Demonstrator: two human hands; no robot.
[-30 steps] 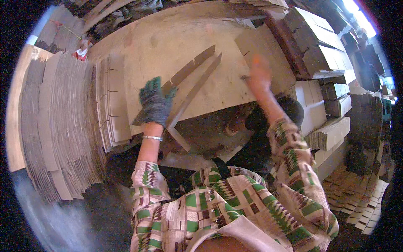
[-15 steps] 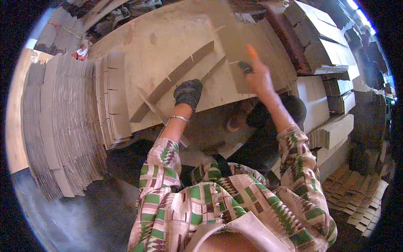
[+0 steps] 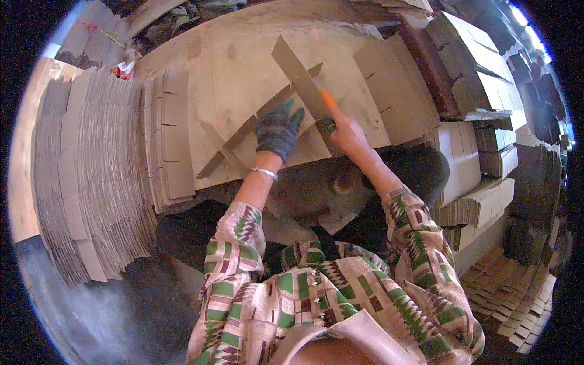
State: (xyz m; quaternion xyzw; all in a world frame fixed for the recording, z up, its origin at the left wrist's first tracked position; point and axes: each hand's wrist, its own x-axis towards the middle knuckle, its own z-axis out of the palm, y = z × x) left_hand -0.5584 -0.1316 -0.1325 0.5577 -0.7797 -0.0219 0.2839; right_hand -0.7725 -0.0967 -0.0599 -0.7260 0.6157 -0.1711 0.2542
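My left hand [image 3: 278,131], in a dark grey-green glove, is over a long slotted cardboard strip [image 3: 248,129] on the board. Its fingers are stretched and a little apart near the strip's edge. My right hand [image 3: 348,132] is closed on another cardboard strip [image 3: 298,70], which slants across the first one. An orange cover [image 3: 328,99] sits on the right index finger, and something dark green wraps the thumb. A further narrow cardboard strip [image 3: 222,145] crosses the first one's lower left part. Where the two strips meet is partly hidden by my left hand.
The pale work board [image 3: 243,55] is under the strips. Tall stacks of cardboard pieces [image 3: 100,164] stand at the left, with slotted pieces [image 3: 170,134] beside them. Flat slotted sheets [image 3: 395,85] lie on the right; more cardboard stacks [image 3: 474,61] are beyond them.
My right hand has moved left and nearer, bringing its strip from the right-hand sheets across the lying strip. My left hand has uncurled its fingers and shifted slightly right.
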